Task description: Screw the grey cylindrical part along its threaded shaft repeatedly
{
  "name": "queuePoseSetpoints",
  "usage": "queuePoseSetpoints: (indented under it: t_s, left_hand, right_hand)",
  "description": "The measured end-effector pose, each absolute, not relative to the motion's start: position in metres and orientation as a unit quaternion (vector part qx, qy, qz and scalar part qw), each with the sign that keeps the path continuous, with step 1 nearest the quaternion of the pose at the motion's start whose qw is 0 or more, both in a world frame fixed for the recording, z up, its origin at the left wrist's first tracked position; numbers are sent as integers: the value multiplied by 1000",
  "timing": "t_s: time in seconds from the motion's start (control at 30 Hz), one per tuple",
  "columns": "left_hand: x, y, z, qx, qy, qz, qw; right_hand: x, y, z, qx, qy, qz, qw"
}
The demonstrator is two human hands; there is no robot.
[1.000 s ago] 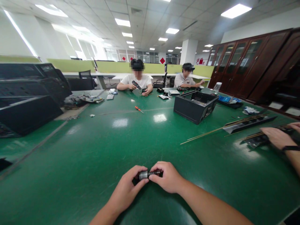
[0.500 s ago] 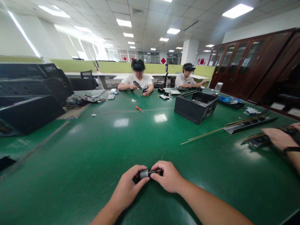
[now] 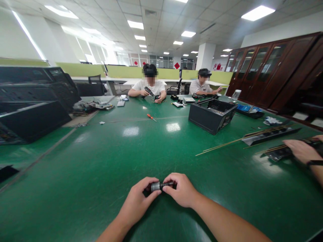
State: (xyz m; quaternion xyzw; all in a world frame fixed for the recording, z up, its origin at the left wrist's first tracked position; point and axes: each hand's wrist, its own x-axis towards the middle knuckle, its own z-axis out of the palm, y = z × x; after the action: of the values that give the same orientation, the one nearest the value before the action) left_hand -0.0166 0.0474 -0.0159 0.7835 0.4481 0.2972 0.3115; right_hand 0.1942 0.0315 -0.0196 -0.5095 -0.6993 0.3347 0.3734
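Just above the green table, a small silver-grey metal cylinder with a thin dark shaft [image 3: 155, 186] lies level between my hands. My left hand [image 3: 137, 201] is closed around the cylinder end, with thumb and fingers on either side of it. The thin shaft points right, where my right hand [image 3: 182, 191] pinches it between thumb and fingers. Part of the cylinder is covered by my left fingers, and the shaft's far end is partly behind my right fingers. I cannot make out its exact kind.
Ahead on the green table [image 3: 113, 148] lies an orange screwdriver [image 3: 151, 117]. A black computer case [image 3: 209, 117] stands right of it, and several dark cases [image 3: 32, 97] stand at left. Long thin brass-coloured rods [image 3: 222, 145] and a co-worker's hand [image 3: 299, 148] are at right. Two people sit opposite.
My hands and the metal part keep almost the same place and grip. The view has shifted very slightly. The co-workers show no clear movement.
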Motion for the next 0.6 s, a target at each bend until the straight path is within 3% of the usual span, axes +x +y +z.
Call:
queuePoseSetpoints:
  t_s: [0.6]
  left_hand:
    - [-17, 48, -16, 785, 448, 297, 307]
  right_hand:
    - [194, 32, -19, -505, -696, 337, 385]
